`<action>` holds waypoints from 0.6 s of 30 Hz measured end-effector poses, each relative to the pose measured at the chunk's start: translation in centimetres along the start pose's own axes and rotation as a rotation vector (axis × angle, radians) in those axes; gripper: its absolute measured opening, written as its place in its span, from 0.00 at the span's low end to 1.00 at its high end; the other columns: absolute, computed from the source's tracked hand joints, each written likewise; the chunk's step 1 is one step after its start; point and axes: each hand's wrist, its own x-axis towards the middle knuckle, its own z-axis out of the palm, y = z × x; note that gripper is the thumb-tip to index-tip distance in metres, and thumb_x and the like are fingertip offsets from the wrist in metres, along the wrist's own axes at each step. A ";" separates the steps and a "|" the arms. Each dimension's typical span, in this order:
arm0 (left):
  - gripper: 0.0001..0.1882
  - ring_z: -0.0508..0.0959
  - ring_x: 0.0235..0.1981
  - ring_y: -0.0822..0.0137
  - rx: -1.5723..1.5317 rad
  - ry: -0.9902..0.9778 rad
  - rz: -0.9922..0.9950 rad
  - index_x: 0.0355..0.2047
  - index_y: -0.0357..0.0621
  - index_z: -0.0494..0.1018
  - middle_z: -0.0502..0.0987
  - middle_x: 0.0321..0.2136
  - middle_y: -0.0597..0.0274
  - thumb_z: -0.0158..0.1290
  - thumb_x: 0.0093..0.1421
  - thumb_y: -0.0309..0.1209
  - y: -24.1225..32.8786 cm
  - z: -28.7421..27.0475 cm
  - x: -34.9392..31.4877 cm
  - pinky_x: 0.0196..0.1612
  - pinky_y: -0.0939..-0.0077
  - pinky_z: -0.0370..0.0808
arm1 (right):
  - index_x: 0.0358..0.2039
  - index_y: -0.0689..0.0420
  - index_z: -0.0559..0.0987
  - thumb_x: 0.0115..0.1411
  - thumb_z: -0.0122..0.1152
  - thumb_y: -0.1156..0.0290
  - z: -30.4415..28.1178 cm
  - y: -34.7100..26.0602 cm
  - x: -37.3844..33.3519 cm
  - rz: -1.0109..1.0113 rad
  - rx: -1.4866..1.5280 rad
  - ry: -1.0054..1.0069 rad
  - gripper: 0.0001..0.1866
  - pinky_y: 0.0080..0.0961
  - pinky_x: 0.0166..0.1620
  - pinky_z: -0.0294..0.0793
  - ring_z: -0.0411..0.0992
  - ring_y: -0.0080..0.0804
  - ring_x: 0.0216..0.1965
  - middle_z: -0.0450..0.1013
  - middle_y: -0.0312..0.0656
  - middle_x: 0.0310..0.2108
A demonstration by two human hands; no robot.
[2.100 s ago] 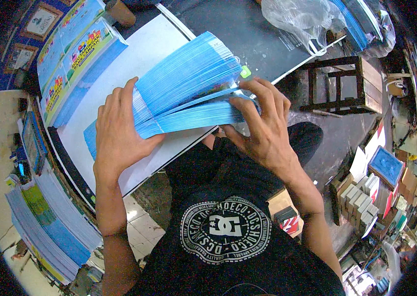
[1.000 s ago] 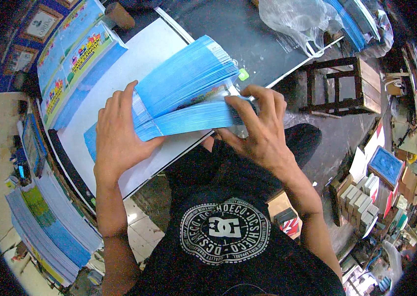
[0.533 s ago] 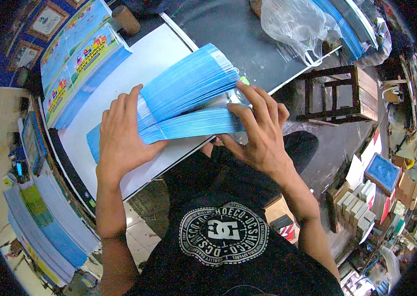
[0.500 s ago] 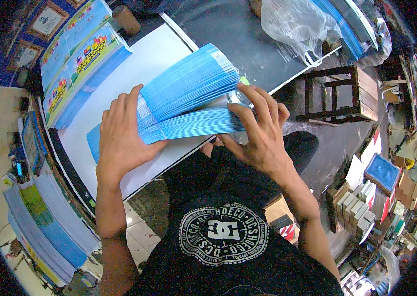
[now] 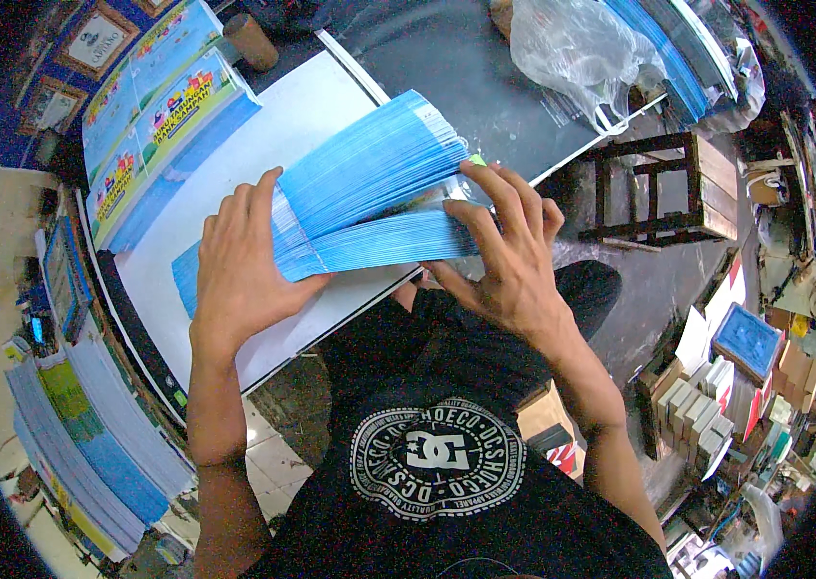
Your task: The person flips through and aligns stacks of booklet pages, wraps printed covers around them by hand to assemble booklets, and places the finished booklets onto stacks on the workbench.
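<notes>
A thick stack of blue-edged paper booklets (image 5: 369, 159) leans over the white board on the table, split into two fanned parts with a gap between them at the right end. My left hand (image 5: 244, 246) clasps the stack's left part, the thumb on the near side and the fingers at the far side. At the right end, my right hand (image 5: 514, 256) grips the lower part, with its thumb below and bent fingers over the top. Something pale and shiny shows inside the gap, but I cannot make out what it is. The palms hide parts of the stack.
Printed colourful sheets (image 5: 176, 106) lie piled at the left on the white board (image 5: 297, 111). Behind stands a brown cylinder (image 5: 251, 43). Clear plastic (image 5: 581, 58) and more blue-edged stacks (image 5: 663, 58) are at the far right, near a wooden stool (image 5: 712, 188). Paper piles (image 5: 109, 434) stand lower left.
</notes>
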 end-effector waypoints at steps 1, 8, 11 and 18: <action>0.56 0.73 0.50 0.48 0.003 -0.003 -0.003 0.66 0.38 0.61 0.71 0.47 0.49 0.73 0.38 0.47 0.0 0.0 0.0 0.50 0.54 0.68 | 0.51 0.49 0.77 0.44 0.78 0.58 -0.1 -0.1 0.1 0.000 0.006 0.009 0.32 0.48 0.62 0.55 0.61 0.49 0.66 0.65 0.44 0.65; 0.56 0.73 0.50 0.48 0.023 -0.008 -0.010 0.66 0.38 0.61 0.71 0.47 0.48 0.73 0.38 0.46 0.1 -0.1 0.0 0.50 0.54 0.68 | 0.54 0.45 0.76 0.48 0.74 0.53 0.0 0.2 0.1 -0.007 0.005 -0.002 0.32 0.49 0.61 0.54 0.60 0.47 0.66 0.64 0.42 0.63; 0.56 0.73 0.50 0.48 0.017 -0.011 -0.014 0.66 0.38 0.60 0.71 0.46 0.48 0.72 0.38 0.45 0.2 -0.2 0.0 0.50 0.55 0.68 | 0.52 0.49 0.76 0.48 0.75 0.56 0.1 0.4 0.1 -0.022 0.028 0.004 0.31 0.49 0.59 0.59 0.62 0.50 0.63 0.64 0.45 0.62; 0.56 0.73 0.50 0.48 0.039 0.009 -0.004 0.66 0.38 0.60 0.71 0.46 0.48 0.72 0.37 0.45 0.1 -0.1 -0.1 0.50 0.54 0.68 | 0.49 0.56 0.75 0.47 0.76 0.60 0.4 0.6 0.6 -0.050 0.166 0.034 0.30 0.50 0.56 0.67 0.66 0.55 0.57 0.61 0.52 0.66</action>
